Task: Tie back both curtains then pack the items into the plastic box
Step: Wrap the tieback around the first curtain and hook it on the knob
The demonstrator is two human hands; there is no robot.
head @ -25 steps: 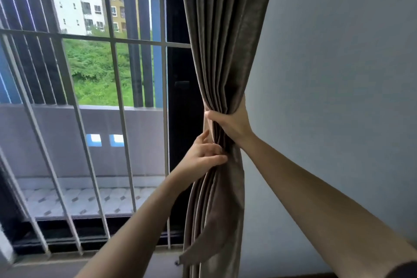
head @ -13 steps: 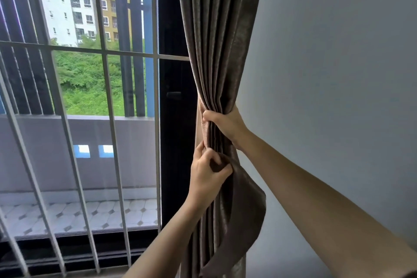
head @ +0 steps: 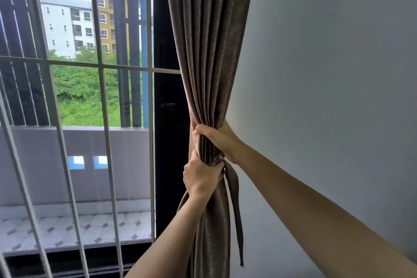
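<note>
The taupe-brown pleated fabric curtain (head: 209,52) is gathered into a bundle at the window's right edge, beside the plain grey wall (head: 327,74). It is judged soft and fairly heavy, with slack folds that would spill if let go, so it is best taken at the narrowed waist. There the right hand (head: 217,140) is clenched round the bundle, and just beneath it the left hand (head: 200,178) is closed on the matching fabric tie-back strip (head: 232,187), whose loose end hangs down (any knot is hidden by the fingers). White metal window bars (head: 105,124) and a tiled balcony floor (head: 54,232) are seen to the left; no plastic box is in view.
</note>
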